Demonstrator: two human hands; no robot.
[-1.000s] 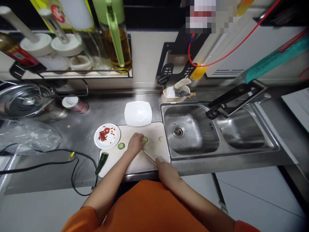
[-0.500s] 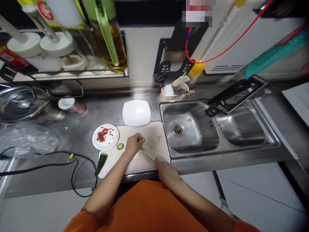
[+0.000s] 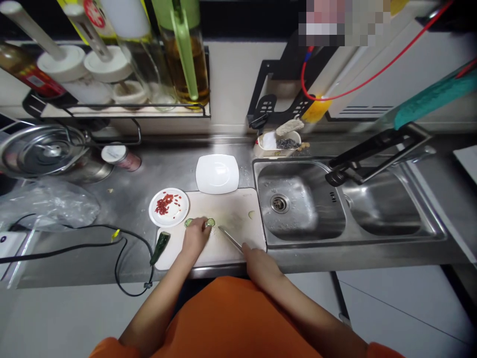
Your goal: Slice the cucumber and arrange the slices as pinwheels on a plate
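Observation:
My left hand [image 3: 196, 237] is over the middle of the cutting board [image 3: 238, 204], its fingertips closed on a cucumber slice [image 3: 210, 222]. Just behind those fingers, another slice of cucumber [image 3: 189, 222] lies on the board, partly covered by the hand. In my right hand [image 3: 261, 266] I hold a knife [image 3: 231, 238] by its handle, with the blade slanting up and left over the board. A dark green cucumber piece [image 3: 160, 247] rests at the board's left edge. One pale thin scrap [image 3: 251, 215] lies on the right side.
A white plate of small red pieces [image 3: 181, 215] overlaps the board's upper left corner. Beyond the board stands an empty white square dish [image 3: 217, 174]. To the right is a double sink [image 3: 301, 238] with a black faucet [image 3: 337, 176]. Black cables [image 3: 126, 242] run along the left counter.
My left hand has moved left with the cucumber slice, away from the knife and closer to the slice lying on the board. My right hand still holds the knife, nearly in place.

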